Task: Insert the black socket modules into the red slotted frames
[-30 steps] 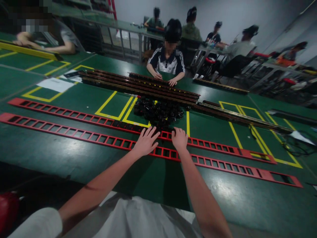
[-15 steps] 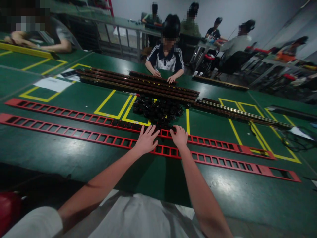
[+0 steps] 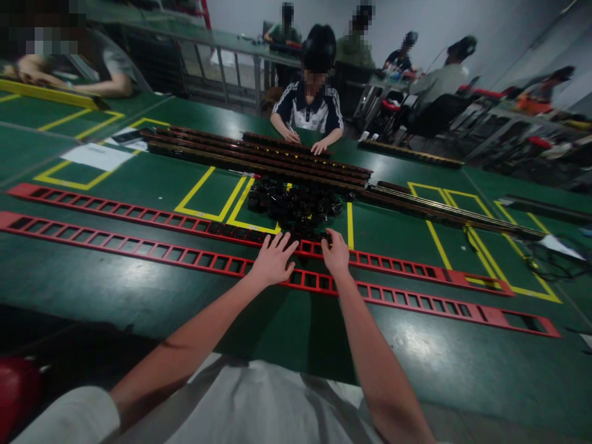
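Note:
Two long red slotted strips lie side by side across the green table: the far strip (image 3: 393, 263) and the near strip (image 3: 171, 251). Several slots of the far strip, left of my hands, hold small black pieces (image 3: 226, 230). My left hand (image 3: 272, 260) rests across the far strip, fingers spread, holding nothing visible. Just right of it, my right hand (image 3: 337, 251) has its thumb and bent fingers around a small black part (image 3: 328, 238), partly hidden, at the pile's near edge. The pile of black parts (image 3: 296, 200) sits beyond both hands.
Behind the pile lies a stack of long dark rails (image 3: 259, 154), with more rails (image 3: 453, 209) to the right. Across the table a person (image 3: 308, 105) works with a pen. White paper (image 3: 97, 157) lies left; cables (image 3: 555, 256) lie right. Yellow tape marks the table.
My right hand has shifted slightly; its fingers have gone from stretched over the far strip to bent around a small black part. My left hand stays nearly still.

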`<state>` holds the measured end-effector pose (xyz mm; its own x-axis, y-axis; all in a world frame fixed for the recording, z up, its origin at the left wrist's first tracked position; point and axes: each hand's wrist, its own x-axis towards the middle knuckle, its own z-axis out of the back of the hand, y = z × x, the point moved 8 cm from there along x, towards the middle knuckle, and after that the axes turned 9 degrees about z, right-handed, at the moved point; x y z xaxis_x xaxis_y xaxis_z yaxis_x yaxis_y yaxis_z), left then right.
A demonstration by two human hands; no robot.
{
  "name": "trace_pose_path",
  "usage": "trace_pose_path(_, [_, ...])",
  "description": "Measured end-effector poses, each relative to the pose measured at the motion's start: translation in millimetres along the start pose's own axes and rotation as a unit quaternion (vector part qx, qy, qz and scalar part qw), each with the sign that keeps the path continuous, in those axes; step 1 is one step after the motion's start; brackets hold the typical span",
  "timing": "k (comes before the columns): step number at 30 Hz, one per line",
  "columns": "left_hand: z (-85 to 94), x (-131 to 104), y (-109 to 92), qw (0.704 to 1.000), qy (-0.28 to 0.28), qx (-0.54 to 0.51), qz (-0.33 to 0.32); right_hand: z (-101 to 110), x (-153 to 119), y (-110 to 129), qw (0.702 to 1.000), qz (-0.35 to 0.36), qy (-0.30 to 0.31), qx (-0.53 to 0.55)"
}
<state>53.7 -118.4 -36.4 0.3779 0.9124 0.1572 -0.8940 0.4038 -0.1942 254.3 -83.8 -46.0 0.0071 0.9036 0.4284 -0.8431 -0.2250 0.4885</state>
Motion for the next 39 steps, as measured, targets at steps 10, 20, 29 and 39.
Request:
trace_pose_path(10, [0.6,0,2,1.000,-0.015,-0.006,0.000,-11,-12,58,0.991,0.117,0.027,0.066])
trace_pose_path(20, [-3.3,2,4,1.000,-0.003,-0.023,-0.004,-7,-20,57,0.992,0.098,0.042,0.061])
trace_pose_path(29, [-6.8,3,7,1.000,-0.006,-0.024,-0.004,-16,-16,57,0.990,0.120,0.074,0.014])
trace_pose_path(39, [-5.8,1,3,1.000,0.007,-0.015,-0.021,-15,-17,59,0.988,0.130,0.076,0.033])
